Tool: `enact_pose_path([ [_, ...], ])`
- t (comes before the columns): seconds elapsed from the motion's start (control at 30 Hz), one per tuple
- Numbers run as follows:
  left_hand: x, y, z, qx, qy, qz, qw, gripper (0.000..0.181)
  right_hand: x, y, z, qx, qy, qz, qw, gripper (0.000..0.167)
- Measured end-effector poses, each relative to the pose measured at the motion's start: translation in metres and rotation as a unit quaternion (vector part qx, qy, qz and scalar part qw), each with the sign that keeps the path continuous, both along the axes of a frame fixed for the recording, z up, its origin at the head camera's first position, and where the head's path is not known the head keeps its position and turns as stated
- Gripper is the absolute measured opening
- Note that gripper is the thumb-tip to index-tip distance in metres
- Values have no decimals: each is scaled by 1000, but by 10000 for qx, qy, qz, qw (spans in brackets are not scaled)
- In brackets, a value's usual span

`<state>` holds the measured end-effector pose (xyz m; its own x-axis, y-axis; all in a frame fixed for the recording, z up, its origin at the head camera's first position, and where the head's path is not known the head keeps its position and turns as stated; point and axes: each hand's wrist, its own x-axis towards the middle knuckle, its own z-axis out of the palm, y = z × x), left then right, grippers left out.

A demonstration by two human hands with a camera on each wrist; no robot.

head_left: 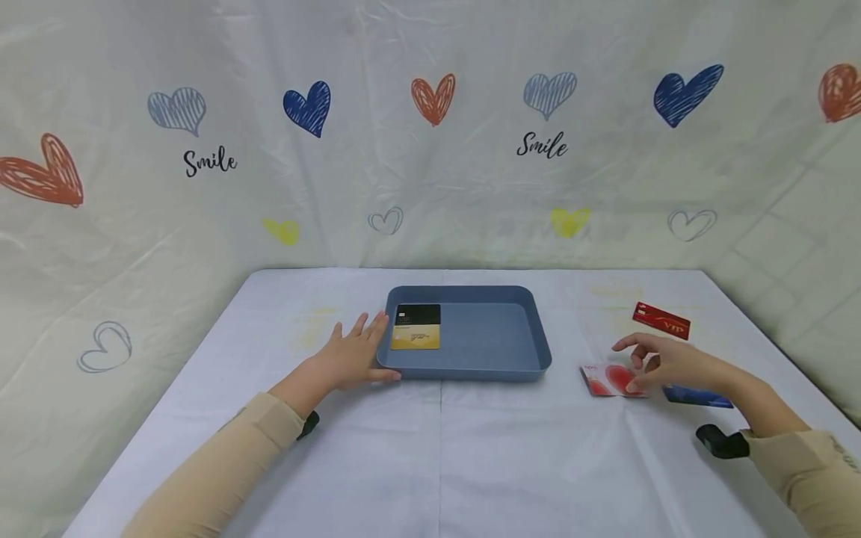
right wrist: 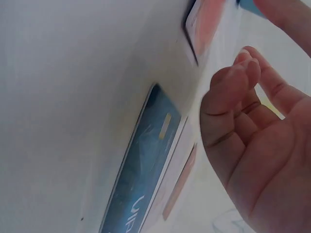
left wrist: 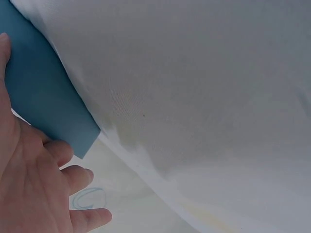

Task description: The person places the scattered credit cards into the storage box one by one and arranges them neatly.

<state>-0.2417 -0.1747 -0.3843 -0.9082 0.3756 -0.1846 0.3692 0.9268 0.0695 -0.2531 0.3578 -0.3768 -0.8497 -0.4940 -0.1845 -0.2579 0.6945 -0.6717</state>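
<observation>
My left hand (head_left: 351, 355) is spread against the left side of a blue-grey tray (head_left: 494, 373), the thumb at its front corner. In the left wrist view the fingers lie along the tray wall (left wrist: 53, 97). Inside the tray, at the left, a black card (head_left: 424, 314) lies behind a gold card (head_left: 415, 338). Over a white-and-red card (head_left: 599, 379) hovers my right hand (head_left: 673, 364), its index finger reaching out and other fingers bent, holding nothing. In the right wrist view that card (right wrist: 208, 24) lies apart from the bent fingers.
A red VIP card (head_left: 662, 320) lies behind the right hand. A blue VIP card (head_left: 699, 396) sits partly under the right wrist, near the white-and-red card. White cloth (head_left: 377, 463) covers the table, with a heart-printed sheet (head_left: 430, 172) behind it.
</observation>
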Motion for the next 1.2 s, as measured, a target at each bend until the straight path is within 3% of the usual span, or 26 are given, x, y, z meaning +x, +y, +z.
enact_pose_path([
  [0.13,0,-1,-1,-9,15,-7,10000,111,-1,7,-4,113,-135,-80,9998,60],
  [0.33,-1,-2,-2,12,12,-35,10000,111,-4,19,-10,136,-236,17,9996,53],
  [0.67,1,0,2,-2,-11,-8,10000,111,-4,18,-17,445,283,-41,9986,46],
  [1.2,-1,-2,-2,18,-6,-11,10000,112,-4,14,-13,586,270,-181,9978,38],
])
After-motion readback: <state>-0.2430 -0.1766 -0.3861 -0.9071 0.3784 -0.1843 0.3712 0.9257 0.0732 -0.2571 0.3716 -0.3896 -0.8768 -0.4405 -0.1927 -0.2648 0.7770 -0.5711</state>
